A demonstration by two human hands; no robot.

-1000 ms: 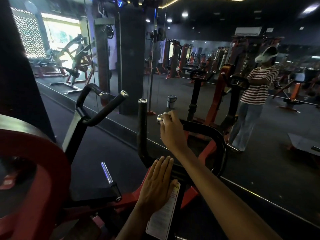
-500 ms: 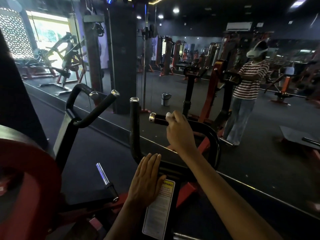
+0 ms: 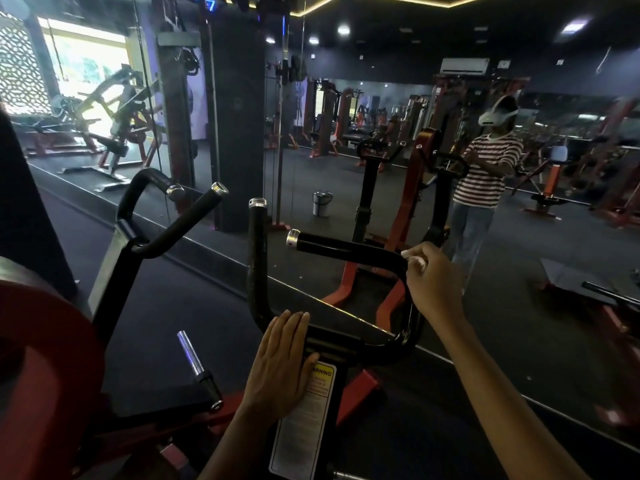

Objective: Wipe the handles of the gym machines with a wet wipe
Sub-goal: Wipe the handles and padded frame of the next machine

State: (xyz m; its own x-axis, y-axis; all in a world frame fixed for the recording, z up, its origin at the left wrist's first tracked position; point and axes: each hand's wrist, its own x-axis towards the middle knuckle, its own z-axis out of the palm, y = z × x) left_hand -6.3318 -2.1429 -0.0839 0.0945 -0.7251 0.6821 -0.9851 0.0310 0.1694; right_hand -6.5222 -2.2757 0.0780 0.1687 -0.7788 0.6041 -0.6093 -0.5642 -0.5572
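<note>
A black U-shaped handle bar stands in front of me, with an upright left grip (image 3: 257, 258) and a horizontal right grip (image 3: 346, 249) tipped by a chrome cap. My right hand (image 3: 433, 284) curls round the bend at the right grip's inner end, with a white wet wipe (image 3: 417, 259) showing between the fingers. My left hand (image 3: 280, 365) lies flat, fingers straight, on the black post just above the white warning label (image 3: 304, 420). A second black handle pair (image 3: 173, 216) stands to the left.
A red weight plate (image 3: 45, 368) fills the lower left, with a chrome peg (image 3: 190, 355) beside it. A wall mirror (image 3: 346, 150) straight ahead reflects the person, red machines and a small metal bin (image 3: 322, 202). A dark pillar (image 3: 239, 116) stands at the mirror.
My right hand has slid with the wipe along the horizontal grip from its chrome-capped end to the bend at the right. My left hand has stayed flat on the post.
</note>
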